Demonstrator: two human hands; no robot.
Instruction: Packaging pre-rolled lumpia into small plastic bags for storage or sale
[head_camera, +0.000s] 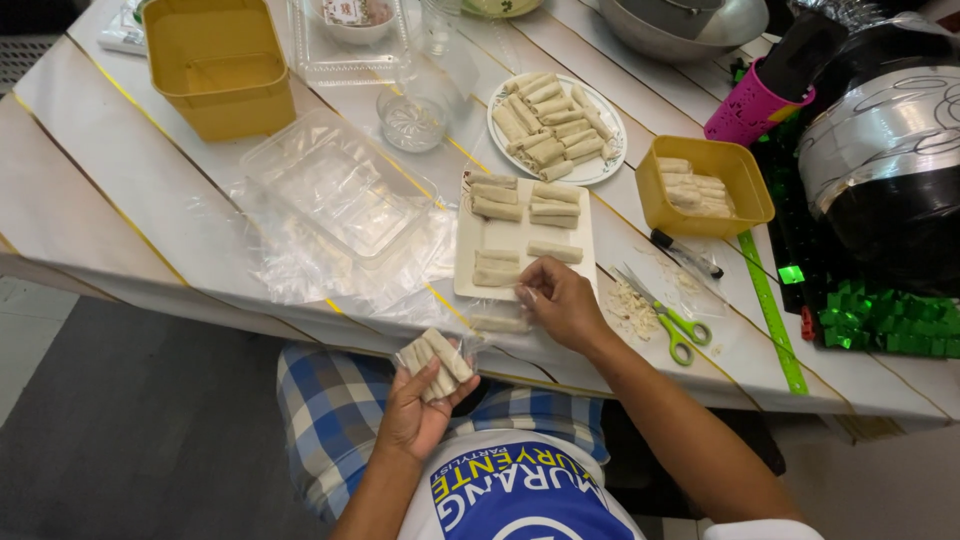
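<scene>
My left hand (415, 405) is held palm up over my lap and cradles a small clear plastic bag of pale rolled pastries (436, 362). My right hand (560, 300) rests at the near edge of a white rectangular tray (520, 235), fingertips pinching at something small by the tray's front rim; what it pinches is hidden. Several pale rolls (510, 198) lie in rows on that tray. One more wrapped roll (498, 323) lies on the table just in front of the tray.
A round white plate of rolls (556, 125), a yellow tub with rolls (705, 188), a taller yellow tub (210, 65), clear plastic lids (335, 185), a small glass dish (410, 120), green-handled scissors (668, 322), a green ruler (768, 305) and a black marker (686, 254) crowd the striped table.
</scene>
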